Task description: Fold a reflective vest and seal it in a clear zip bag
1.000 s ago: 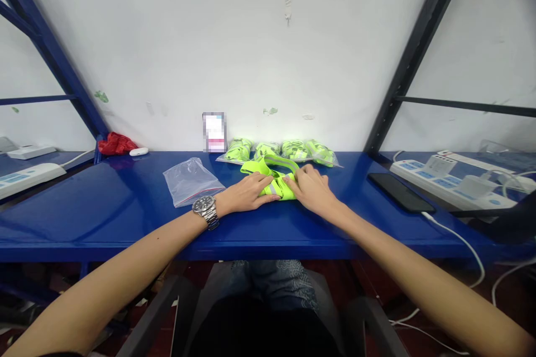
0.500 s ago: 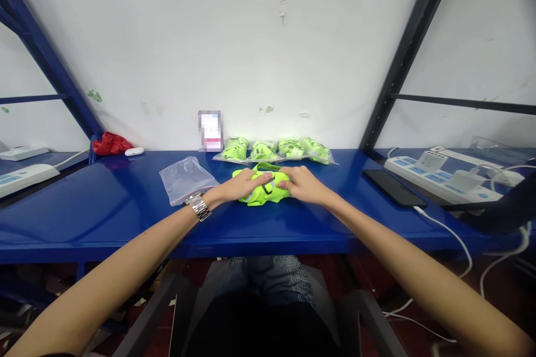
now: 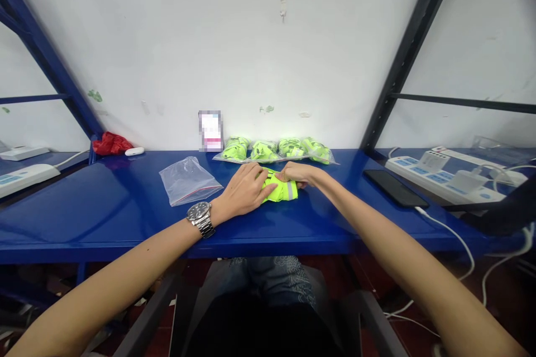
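A rolled-up neon yellow-green reflective vest (image 3: 281, 192) with grey strips lies on the blue table in front of me. My left hand (image 3: 240, 191) is closed over its left end, thumb along the front, and covers much of that side. At the right end, my right hand (image 3: 299, 172) grips the bundle with its thumb pressed into the top; its other fingers are partly hidden behind the fabric. To the left of my left hand, a clear zip bag (image 3: 188, 181) with a red seal line lies flat.
Several bagged neon bundles (image 3: 263, 150) line the wall behind the vest, beside an upright phone (image 3: 210, 131). Red cloth (image 3: 111, 144) and a small white case (image 3: 134, 151) sit at the left. A black phone (image 3: 394, 188) on a cable and a power strip (image 3: 439, 178) are at the right.
My left hand has turned from pinching the vest to lying over its left end. My right hand has shifted its grip, and the bundle has turned and moved slightly right.
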{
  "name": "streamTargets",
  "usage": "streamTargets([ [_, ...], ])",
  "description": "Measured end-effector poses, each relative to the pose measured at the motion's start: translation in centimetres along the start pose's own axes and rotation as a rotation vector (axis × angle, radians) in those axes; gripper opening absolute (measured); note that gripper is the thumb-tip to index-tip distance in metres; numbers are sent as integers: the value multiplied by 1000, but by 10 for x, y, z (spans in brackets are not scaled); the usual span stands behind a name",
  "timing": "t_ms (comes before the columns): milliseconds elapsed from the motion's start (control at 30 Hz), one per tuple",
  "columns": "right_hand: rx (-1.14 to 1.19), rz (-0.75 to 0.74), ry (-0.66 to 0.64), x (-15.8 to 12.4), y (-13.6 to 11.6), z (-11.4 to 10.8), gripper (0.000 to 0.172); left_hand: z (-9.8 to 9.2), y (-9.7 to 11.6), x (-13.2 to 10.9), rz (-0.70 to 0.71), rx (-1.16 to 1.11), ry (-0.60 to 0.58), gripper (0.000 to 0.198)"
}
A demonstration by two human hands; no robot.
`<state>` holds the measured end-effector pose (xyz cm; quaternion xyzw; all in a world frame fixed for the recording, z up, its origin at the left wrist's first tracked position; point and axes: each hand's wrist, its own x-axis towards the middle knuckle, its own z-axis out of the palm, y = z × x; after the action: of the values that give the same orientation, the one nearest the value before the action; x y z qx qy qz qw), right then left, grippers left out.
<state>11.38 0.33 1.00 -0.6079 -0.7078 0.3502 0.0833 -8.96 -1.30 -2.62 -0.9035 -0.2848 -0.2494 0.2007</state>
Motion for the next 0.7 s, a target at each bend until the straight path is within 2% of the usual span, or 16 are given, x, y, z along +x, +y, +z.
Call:
streamTargets([
  [167,-12,78,6,8,2,0,36,-10,4,-4,115,-45,-168,80],
  [300,-6,73,72,12,5,3,43,1,-6,-2,96,-108,-257,73],
  [433,-156,-3,330,4,6,18,55,11,-16,3,77,-168,-272,69],
  [567,-365,-83,633,-17,5,38,53,11,-19,11,8,-177,-297,62],
  [633,-455,-202,693,-24,9,42,55,9,-19,16,-22,-175,-327,58],
  [700,-457,-334,663,-26,18,39,59,6,-19,22,-36,-195,-335,57],
])
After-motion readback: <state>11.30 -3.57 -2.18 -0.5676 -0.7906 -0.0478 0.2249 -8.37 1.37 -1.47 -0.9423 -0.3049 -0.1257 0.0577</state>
